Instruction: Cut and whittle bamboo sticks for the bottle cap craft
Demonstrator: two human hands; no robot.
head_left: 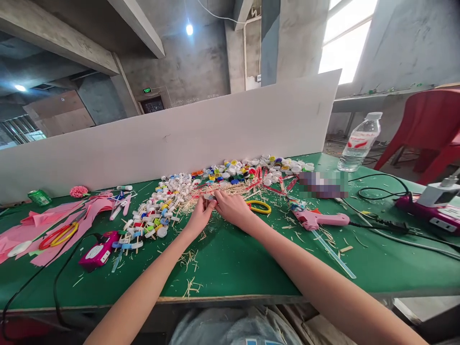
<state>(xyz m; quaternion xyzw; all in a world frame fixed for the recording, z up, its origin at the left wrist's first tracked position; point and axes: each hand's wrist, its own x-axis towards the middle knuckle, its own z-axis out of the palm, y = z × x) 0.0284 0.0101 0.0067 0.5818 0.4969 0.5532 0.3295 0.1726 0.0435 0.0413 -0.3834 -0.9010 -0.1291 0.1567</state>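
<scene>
- Two bare hands are seen, the left hand point(201, 213) and the right hand point(230, 206), brought together above the middle of one green table point(233, 273).
- One small greyish piece point(208, 197) is held at the fingertips, just in front of a single heap of pale wood slivers point(189, 203); its exact shape cannot be made out.
- Bottle caps point(233, 168) are piled in dozens, too many to be counted, along the back and left of the slivers; short sticks are fitted to many of those on the left.
- Two pairs of scissors are counted: red-and-yellow scissors point(64, 235) are laid on pink sheets point(21, 235) at the left, and a yellow handle point(264, 207) is seen beside the right hand.
- Two purple plug blocks are counted, a near block point(98, 251) at the left and a far block point(436, 215) at the right.
- One pink glue gun point(323, 219), one water bottle point(360, 143), one green can point(40, 197) and one pink flower point(78, 191) are also seen.
- The left fingers are closed, with the piece pinched near the thumb.
- The right fingers are bent and brought close against the piece; whether it is gripped by them as well cannot be told.
</scene>
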